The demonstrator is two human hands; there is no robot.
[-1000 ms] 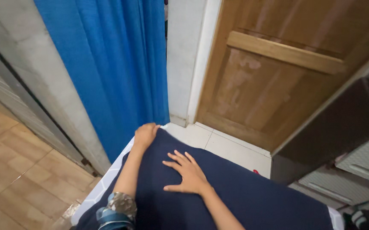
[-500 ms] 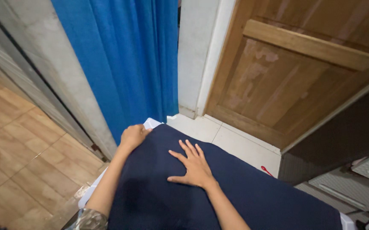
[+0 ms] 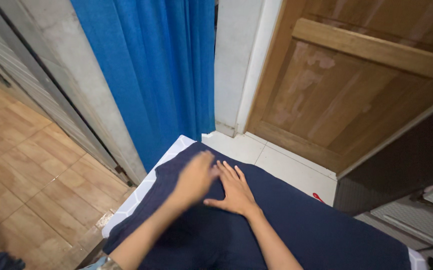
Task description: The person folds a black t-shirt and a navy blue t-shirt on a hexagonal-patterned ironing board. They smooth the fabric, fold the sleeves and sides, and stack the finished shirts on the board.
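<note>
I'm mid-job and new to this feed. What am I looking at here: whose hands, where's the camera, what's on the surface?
There is no machine here: a person works with two bare hands. The single picture comes from a camera on their head, looking down. A dark blue cloth lies spread over a white board. The right hand rests flat on the cloth, fingers spread. The left hand is blurred, open over the cloth beside the right; neither grips anything. Behind stand a blue curtain, a wooden door and a tiled floor.
</note>
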